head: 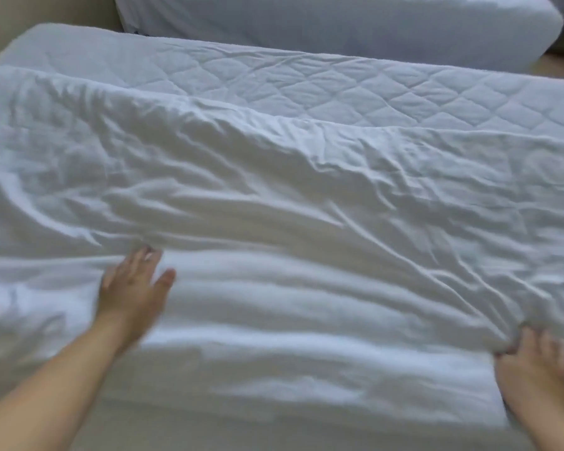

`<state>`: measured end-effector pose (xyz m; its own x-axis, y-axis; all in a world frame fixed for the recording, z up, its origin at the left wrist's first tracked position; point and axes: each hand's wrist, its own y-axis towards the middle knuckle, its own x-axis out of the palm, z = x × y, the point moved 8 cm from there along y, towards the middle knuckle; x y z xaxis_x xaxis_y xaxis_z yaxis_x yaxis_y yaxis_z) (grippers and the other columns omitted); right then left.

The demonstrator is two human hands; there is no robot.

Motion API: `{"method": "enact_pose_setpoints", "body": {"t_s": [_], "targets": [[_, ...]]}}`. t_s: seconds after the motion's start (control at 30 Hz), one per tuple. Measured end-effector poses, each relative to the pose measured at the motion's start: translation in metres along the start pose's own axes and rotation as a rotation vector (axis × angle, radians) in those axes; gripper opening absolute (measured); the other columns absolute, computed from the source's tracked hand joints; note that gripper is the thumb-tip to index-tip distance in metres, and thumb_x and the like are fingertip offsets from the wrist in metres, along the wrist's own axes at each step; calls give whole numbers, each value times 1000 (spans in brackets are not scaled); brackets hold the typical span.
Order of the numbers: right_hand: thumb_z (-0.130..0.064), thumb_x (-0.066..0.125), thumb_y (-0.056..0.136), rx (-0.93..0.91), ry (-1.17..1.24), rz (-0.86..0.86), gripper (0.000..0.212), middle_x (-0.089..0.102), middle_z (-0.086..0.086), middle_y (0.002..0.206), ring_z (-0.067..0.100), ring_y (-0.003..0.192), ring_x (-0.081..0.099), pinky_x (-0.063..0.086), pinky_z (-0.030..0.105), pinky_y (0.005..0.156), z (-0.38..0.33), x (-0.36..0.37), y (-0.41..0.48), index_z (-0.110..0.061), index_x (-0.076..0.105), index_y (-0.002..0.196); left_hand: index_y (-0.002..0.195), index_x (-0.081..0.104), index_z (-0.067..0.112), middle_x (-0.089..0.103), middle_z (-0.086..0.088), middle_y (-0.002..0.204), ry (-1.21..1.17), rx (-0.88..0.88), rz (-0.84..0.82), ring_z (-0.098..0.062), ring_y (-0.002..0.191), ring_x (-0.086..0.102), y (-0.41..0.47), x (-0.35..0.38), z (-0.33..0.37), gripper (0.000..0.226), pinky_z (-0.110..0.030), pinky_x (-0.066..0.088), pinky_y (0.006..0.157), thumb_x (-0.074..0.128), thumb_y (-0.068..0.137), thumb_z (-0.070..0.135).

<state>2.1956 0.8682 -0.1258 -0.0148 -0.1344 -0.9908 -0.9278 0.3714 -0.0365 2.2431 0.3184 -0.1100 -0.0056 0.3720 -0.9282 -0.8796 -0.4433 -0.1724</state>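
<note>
A wrinkled white sheet lies across the near part of a bed, bunched in folds. My left hand lies flat on it at the lower left, fingers straight and spread, pointing away from me. At the lower right edge my right hand rests on the sheet with fingers stretched forward; the picture is blurred there and its fingertips touch a raised fold. Beyond the sheet the quilted white mattress cover is bare.
A second white-covered mattress or bed stands behind, at the top. A beige wall or headboard fills the top left corner. A strip of light floor shows at the top right.
</note>
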Motion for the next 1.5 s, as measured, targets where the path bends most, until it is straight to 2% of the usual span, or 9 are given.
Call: {"method": "enact_pose_setpoints", "body": {"t_s": [0.13, 0.3, 0.4, 0.53, 0.87, 1.07, 1.27, 1.4, 1.5], "targets": [[-25, 39, 73, -449, 107, 77, 51, 62, 20, 120, 30, 119, 47, 11, 36, 106, -158, -5, -58, -11, 57, 119, 147, 6, 30, 1, 4, 157, 48, 162, -84, -12, 144, 0, -62, 80, 156, 133, -25, -15, 105, -42, 33, 78], [-47, 34, 68, -662, -44, -263, 59, 67, 6, 117, 21, 111, 62, 8, 39, 106, -154, 42, -76, -20, 69, 109, 142, 34, 14, 35, -12, 148, 82, 218, -102, -16, 140, 16, -91, 126, 182, 91, -16, -25, 104, -2, 79, 69], [-51, 31, 72, -435, -122, -127, 70, 55, 9, 133, 21, 128, 37, -2, 33, 111, -46, 21, -18, -17, 48, 131, 146, 5, 27, 3, 2, 156, 69, 194, 23, -10, 144, -3, -88, 124, 174, 97, -12, -35, 90, -9, 59, 66], [-52, 16, 94, -31, -221, -229, 62, -3, -3, 158, 14, 145, -4, -12, 31, 112, 84, -14, 29, -24, 2, 149, 146, 14, 22, 9, -1, 156, 139, 216, 6, -17, 145, 6, -85, 132, 178, 98, -10, -33, 90, -5, 60, 65], [-43, 13, 99, 20, -229, -427, 60, -21, 0, 155, 16, 143, -17, -11, 40, 115, 91, 2, 39, -20, -16, 146, 138, 41, 9, 36, -17, 146, 82, 223, -10, -34, 136, 32, -76, 137, 180, 91, -7, -24, 97, 15, 69, 62], [-37, 11, 100, 40, -162, -430, 55, -21, -1, 155, 16, 143, -19, -13, 41, 114, 98, -2, 18, -21, -16, 146, 133, 43, -4, 35, -29, 142, 75, 219, -33, -46, 131, 30, -79, 135, 194, 102, -54, 19, 107, 14, 63, 65], [-36, 12, 100, -44, -180, -365, 57, -18, 5, 155, 22, 144, -15, -19, 46, 110, 100, 1, 29, -18, -13, 147, 139, 39, 8, 36, -18, 145, -21, 551, -118, -29, 138, 29, -132, 172, 343, 110, -43, 15, 107, 2, 66, 83], [-54, -10, 81, -276, -193, -320, 74, -18, 3, 155, 20, 143, -19, -41, 37, 82, 120, 6, 54, -20, -13, 147, 132, 41, 21, 62, -18, 121, 104, 852, -131, -24, 124, 31, -188, 226, 458, 65, -23, -2, 111, 5, 93, 58], [-51, -3, 84, -401, -172, -282, 72, -15, 4, 156, 19, 143, -15, -41, 32, 84, 165, -9, 88, -19, -7, 148, 145, 12, 37, 61, -11, 123, 49, 909, -122, -9, 137, 11, -216, 263, 526, 53, -20, -7, 112, 5, 95, 53]]}}
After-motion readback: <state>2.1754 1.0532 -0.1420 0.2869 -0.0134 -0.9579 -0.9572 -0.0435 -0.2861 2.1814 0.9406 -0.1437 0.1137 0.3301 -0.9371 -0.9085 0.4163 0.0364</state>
